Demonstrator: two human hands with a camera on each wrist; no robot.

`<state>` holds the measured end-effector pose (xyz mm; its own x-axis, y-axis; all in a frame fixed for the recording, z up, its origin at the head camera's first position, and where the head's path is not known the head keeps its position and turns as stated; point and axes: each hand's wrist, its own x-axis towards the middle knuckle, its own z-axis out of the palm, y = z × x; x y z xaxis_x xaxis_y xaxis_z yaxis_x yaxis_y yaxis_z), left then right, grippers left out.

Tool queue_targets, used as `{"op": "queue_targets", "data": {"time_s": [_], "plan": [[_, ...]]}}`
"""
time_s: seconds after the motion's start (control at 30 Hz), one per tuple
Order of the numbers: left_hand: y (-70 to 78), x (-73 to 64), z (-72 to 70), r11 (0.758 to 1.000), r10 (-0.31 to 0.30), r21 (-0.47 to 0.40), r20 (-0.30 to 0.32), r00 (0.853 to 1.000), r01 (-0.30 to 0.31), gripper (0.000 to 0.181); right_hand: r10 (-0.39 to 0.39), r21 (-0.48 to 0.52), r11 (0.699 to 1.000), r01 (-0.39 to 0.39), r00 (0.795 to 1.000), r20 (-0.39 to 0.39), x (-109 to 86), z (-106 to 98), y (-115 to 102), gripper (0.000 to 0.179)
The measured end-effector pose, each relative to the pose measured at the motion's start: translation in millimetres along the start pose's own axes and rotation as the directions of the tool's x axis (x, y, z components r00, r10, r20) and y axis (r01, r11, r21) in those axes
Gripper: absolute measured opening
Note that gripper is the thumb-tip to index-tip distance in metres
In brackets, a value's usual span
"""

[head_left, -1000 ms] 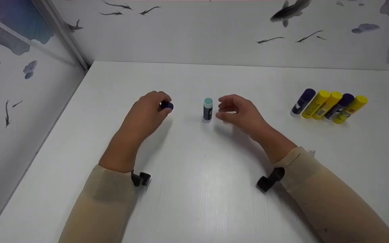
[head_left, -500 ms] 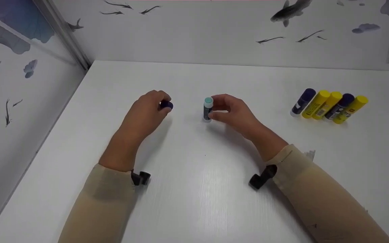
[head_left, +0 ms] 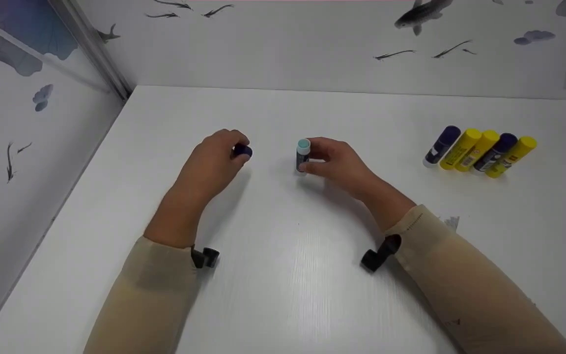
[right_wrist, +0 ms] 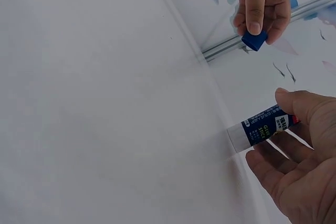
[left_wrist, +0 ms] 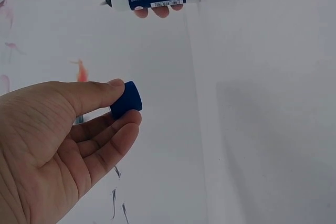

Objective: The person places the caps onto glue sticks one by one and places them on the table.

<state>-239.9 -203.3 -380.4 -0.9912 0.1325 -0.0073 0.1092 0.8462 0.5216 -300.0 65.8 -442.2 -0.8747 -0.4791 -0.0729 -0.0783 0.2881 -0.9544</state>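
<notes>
Between the hands in the head view stands an uncapped glue stick [head_left: 302, 158], upright, with a pale blue-green top and a dark blue label. The right hand [head_left: 344, 164] holds it from the right, thumb on the near side and fingers behind, as the right wrist view also shows on the glue stick [right_wrist: 265, 126]. Off to the left, the left hand [head_left: 212, 162] pinches a dark blue cap [left_wrist: 126, 99] between thumb and fingers, apart from the stick. The head view shows only part of that cap [head_left: 244, 151].
Several glue sticks stand in a row at the right: a blue one [head_left: 442, 146], yellow ones such as this yellow glue stick [head_left: 461, 149], and another blue one [head_left: 495, 152]. White panels with painted fish enclose the white table [head_left: 283, 275] at back and left.
The right hand has moved left from beside the glue stick and taken hold of it. The left hand still holds the cap in nearly the same place.
</notes>
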Motion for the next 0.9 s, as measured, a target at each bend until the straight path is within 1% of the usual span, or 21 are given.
{"op": "queue_targets", "data": {"time_s": [0.23,0.37,0.6,0.77,0.9], "plan": [[0.7,0.8,1.2,1.0,-0.003,0.015,0.005,1.0,0.003,0.032,-0.008,0.036,0.999,0.007,1.0,0.007,1.5,0.5,0.2,0.049],[0.9,1.1,2.4,1.0,-0.004,0.021,0.004,1.0,0.004,0.032,-0.01,0.037,0.999,0.01,1.0,0.002,2.2,0.4,1.1,0.045],[2.4,0.8,2.8,0.999,0.005,0.033,0.0,1.0,-0.005,0.032,0.007,0.04,0.999,-0.007,1.0,-0.012,1.7,0.9,1.6,0.038],[2.3,-0.2,3.1,0.999,0.003,0.035,-0.003,1.0,-0.003,0.032,-0.002,0.032,0.999,0.002,1.0,-0.01,2.9,1.7,2.9,0.037],[1.7,-0.4,3.1,1.0,0.012,0.023,0.0,1.0,-0.012,0.032,-0.018,0.048,0.999,0.019,1.0,-0.016,2.0,2.0,2.3,0.038]]}}
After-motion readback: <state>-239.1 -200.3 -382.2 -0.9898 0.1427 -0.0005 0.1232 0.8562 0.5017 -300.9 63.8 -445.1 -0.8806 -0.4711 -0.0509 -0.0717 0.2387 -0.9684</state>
